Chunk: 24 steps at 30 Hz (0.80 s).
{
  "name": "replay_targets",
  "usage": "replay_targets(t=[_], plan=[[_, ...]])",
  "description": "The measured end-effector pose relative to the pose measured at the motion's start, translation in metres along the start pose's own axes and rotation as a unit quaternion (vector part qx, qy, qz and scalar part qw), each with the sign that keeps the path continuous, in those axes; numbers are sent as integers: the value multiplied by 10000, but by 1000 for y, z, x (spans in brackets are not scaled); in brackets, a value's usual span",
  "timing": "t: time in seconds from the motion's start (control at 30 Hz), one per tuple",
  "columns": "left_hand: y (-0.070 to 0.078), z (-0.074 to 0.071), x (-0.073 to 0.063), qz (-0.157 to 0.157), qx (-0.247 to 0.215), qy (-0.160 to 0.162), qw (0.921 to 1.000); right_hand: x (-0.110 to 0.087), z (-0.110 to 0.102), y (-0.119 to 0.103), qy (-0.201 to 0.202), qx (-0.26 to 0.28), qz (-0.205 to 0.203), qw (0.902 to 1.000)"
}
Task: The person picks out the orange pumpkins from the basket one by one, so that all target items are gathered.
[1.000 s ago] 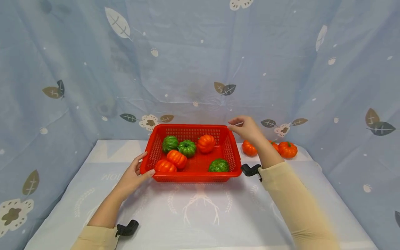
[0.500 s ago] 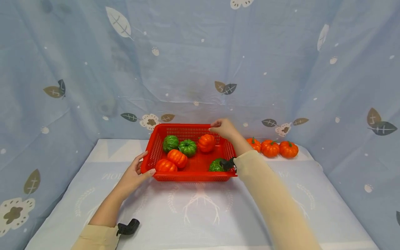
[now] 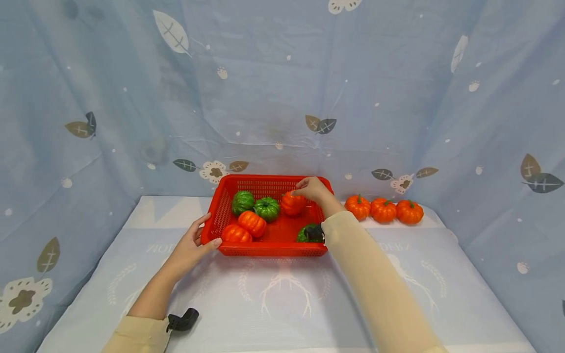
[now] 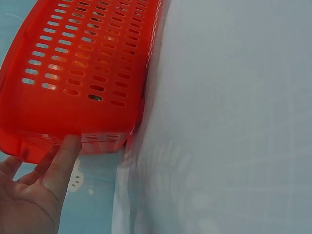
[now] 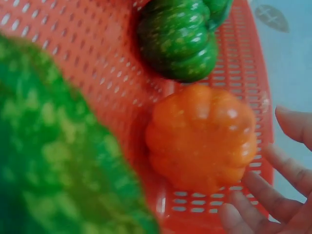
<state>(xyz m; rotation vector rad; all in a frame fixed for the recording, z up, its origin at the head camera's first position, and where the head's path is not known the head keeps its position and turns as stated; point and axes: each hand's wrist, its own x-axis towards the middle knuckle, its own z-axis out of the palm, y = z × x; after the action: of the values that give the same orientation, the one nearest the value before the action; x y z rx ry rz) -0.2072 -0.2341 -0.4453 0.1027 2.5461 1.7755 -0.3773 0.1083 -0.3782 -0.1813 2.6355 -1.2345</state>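
A red plastic basket [image 3: 273,247] with slotted walls holds orange and green toy pumpkins. My left hand [image 3: 191,249] grips its left front corner, thumb at the front and fingers along the side; the left wrist view shows the thumb [image 4: 66,156] against the wall. My right hand [image 3: 314,190] reaches over the back right of the basket, fingertips at an orange pumpkin [image 3: 290,206]. In the right wrist view the fingers [image 5: 265,195] are spread beside that pumpkin. A green pumpkin [image 5: 58,156] fills the near left of this view, and another green pumpkin [image 5: 178,39] lies beyond.
Two more orange pumpkins [image 3: 252,223] and two green ones [image 3: 267,210] lie in the basket's left half. Three orange pumpkins [image 3: 383,211] stand in a row on the white-clothed table, right of the basket. A patterned blue curtain [image 3: 273,88] encloses the back and sides.
My right hand has moved left from the basket's back right corner, then down to the orange pumpkin inside. The left hand has stayed at the basket's corner.
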Motion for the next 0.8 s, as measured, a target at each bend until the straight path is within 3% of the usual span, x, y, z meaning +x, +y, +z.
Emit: replay_targets(t=[0.47, 0.8], plan=[[0, 2, 0, -41, -9, -11, 10000, 13, 12, 17, -108, -170, -71, 9998], [-2, 1, 1, 13, 24, -4, 10000, 9, 12, 11, -143, -256, -98, 9995]])
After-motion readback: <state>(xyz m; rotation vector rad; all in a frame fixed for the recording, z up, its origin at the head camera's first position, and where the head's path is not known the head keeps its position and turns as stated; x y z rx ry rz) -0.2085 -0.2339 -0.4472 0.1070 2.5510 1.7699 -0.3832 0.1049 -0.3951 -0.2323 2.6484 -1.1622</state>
